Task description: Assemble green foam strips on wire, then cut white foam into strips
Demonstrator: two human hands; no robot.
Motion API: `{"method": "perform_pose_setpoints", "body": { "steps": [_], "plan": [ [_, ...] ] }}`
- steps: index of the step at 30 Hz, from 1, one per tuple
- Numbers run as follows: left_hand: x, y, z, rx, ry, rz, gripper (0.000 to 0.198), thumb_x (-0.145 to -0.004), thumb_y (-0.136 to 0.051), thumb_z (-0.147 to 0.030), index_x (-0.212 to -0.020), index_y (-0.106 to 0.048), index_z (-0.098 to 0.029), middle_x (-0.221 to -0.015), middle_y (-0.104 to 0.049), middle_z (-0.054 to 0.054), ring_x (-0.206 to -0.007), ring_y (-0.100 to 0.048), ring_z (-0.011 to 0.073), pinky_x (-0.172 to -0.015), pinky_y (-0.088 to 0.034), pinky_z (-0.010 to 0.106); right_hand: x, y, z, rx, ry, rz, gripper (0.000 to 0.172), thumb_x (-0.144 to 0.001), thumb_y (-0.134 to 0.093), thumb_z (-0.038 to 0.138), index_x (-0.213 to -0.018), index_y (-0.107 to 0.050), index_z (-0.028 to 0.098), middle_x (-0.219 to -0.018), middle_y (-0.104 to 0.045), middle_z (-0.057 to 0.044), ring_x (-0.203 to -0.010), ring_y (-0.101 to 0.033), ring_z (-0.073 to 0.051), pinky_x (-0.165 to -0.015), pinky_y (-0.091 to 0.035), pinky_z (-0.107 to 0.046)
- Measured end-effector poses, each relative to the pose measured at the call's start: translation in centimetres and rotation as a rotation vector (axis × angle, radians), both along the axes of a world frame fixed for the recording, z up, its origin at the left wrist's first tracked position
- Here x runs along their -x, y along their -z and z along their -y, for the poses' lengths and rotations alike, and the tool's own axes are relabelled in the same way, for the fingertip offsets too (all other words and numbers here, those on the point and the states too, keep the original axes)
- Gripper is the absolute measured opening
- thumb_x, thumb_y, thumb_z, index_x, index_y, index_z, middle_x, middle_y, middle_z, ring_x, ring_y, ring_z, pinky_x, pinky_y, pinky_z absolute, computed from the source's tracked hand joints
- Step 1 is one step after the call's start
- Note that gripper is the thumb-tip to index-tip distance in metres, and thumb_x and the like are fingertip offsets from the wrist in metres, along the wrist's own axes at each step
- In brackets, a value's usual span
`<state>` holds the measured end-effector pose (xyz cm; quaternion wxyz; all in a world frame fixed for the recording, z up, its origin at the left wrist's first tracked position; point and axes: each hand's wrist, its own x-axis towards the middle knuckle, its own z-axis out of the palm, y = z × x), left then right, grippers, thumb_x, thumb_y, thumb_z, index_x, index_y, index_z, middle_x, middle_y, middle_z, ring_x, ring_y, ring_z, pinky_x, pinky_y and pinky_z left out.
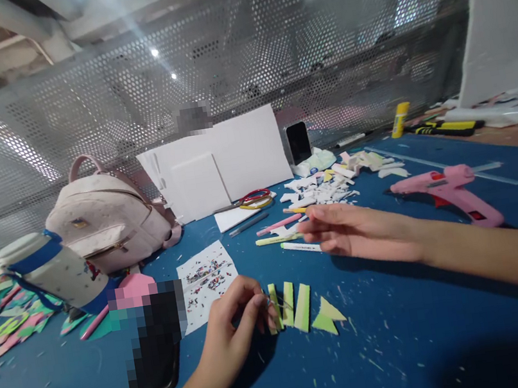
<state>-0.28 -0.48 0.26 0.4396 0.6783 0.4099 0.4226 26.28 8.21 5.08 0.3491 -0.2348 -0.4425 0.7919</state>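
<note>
My left hand (pixel 239 320) is low over the blue table, fingers curled in a pinch. Something thin and dark pokes out at its fingertips, too small to name. Beside those fingertips lie several light green strips (pixel 302 307), and right of them two small pieces, a green triangle (pixel 326 323) and a pale yellow one (pixel 331 308). My right hand (pixel 362 230) hovers farther right, fingers stretched out and nothing visible in them. Closest to it are a white marker (pixel 301 247), a yellow-green marker (pixel 275 239) and a pink pen (pixel 279 224).
A pink glue gun (pixel 453 188) lies at the right, a glue stick (pixel 400 119) behind. White scraps (pixel 321 190), scissors (pixel 257 199) and a white board (pixel 252 149) are farther back. At left are a phone (pixel 154 359), speckled paper (pixel 208 279), a bottle (pixel 60 269) and a backpack (pixel 111 219).
</note>
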Motion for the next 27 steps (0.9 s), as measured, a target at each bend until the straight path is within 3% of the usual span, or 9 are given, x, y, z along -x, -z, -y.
{"method": "perform_pose_setpoints", "body": {
  "steps": [3,5,6,10,14,17,21,27],
  "plan": [
    [0.0,0.0,-0.1,-0.003,0.000,-0.001,0.022,-0.103,-0.047,-0.035,-0.087,-0.052,-0.020,-0.075,-0.067,0.002,-0.062,-0.062,0.0150,-0.059,-0.048,0.025,-0.6,-0.1,0.0,-0.083,-0.096,-0.003,0.024,-0.089,-0.074,0.033,-0.081,-0.057,0.018,-0.054,-0.059,0.007,-0.043,-0.049,-0.003,-0.042,-0.035,-0.013],
    [0.0,0.0,-0.2,-0.008,0.000,0.000,0.021,-0.103,-0.047,-0.034,-0.087,-0.052,-0.020,-0.075,-0.067,0.002,-0.062,-0.062,0.0150,-0.059,-0.048,0.025,-1.2,-0.9,-0.1,-0.272,-0.164,0.150,0.026,-0.092,-0.070,0.036,-0.082,-0.053,0.019,-0.045,-0.052,0.010,-0.032,-0.036,-0.002,-0.036,-0.025,-0.014],
    [0.0,0.0,-0.2,-0.009,0.001,0.001,0.021,-0.102,-0.048,-0.034,-0.087,-0.052,-0.020,-0.075,-0.068,0.002,-0.062,-0.062,0.0150,-0.059,-0.048,0.025,-1.5,-1.5,-0.2,-0.388,-0.175,0.271,0.025,-0.092,-0.068,0.037,-0.083,-0.053,0.020,-0.044,-0.053,0.009,-0.031,-0.035,-0.003,-0.035,-0.023,-0.015],
    [0.0,-0.1,-0.1,-0.010,-0.001,0.005,0.020,-0.102,-0.048,-0.034,-0.087,-0.052,-0.021,-0.074,-0.068,0.002,-0.062,-0.063,0.0150,-0.058,-0.048,0.024,-3.7,-4.6,-1.3,-0.903,-0.056,0.808,0.026,-0.091,-0.065,0.041,-0.078,-0.063,0.019,-0.066,-0.070,-0.002,-0.053,-0.060,-0.012,-0.054,-0.044,-0.024],
    [-0.1,-0.2,-0.1,-0.006,-0.003,0.004,0.021,-0.102,-0.048,-0.034,-0.086,-0.052,-0.021,-0.075,-0.068,0.002,-0.061,-0.063,0.0152,-0.058,-0.049,0.025,-6.1,-6.2,-2.7,-1.337,0.191,1.198,0.024,-0.090,-0.057,0.040,-0.086,-0.075,0.024,-0.088,-0.075,-0.004,-0.074,-0.066,-0.021,-0.065,-0.043,-0.031],
    [-0.1,-0.2,0.0,-0.008,-0.006,-0.002,0.021,-0.102,-0.048,-0.034,-0.086,-0.052,-0.021,-0.075,-0.068,0.002,-0.061,-0.063,0.0152,-0.058,-0.048,0.025,-7.4,-5.9,-3.2,-1.414,0.283,1.431,0.020,-0.089,-0.057,0.038,-0.087,-0.076,0.031,-0.087,-0.075,0.001,-0.073,-0.065,-0.021,-0.062,-0.038,-0.031],
    [-0.1,-0.1,0.0,-0.006,-0.006,0.000,0.020,-0.102,-0.048,-0.034,-0.087,-0.053,-0.021,-0.074,-0.068,0.002,-0.062,-0.063,0.0152,-0.058,-0.049,0.025,-7.9,-5.4,-3.0,-1.370,0.344,1.609,0.013,-0.083,-0.064,0.038,-0.078,-0.072,0.029,-0.074,-0.072,0.002,-0.062,-0.060,-0.019,-0.054,-0.031,-0.029],
    [0.0,0.0,0.0,-0.014,0.000,-0.001,0.020,-0.102,-0.048,-0.033,-0.087,-0.053,-0.020,-0.074,-0.068,0.001,-0.062,-0.063,0.0146,-0.058,-0.049,0.024,-7.9,-4.9,-3.3,-1.323,0.234,1.534,0.023,-0.088,-0.054,0.040,-0.081,-0.073,0.029,-0.086,-0.075,0.000,-0.074,-0.065,-0.023,-0.060,-0.036,-0.032]
  ]
}}
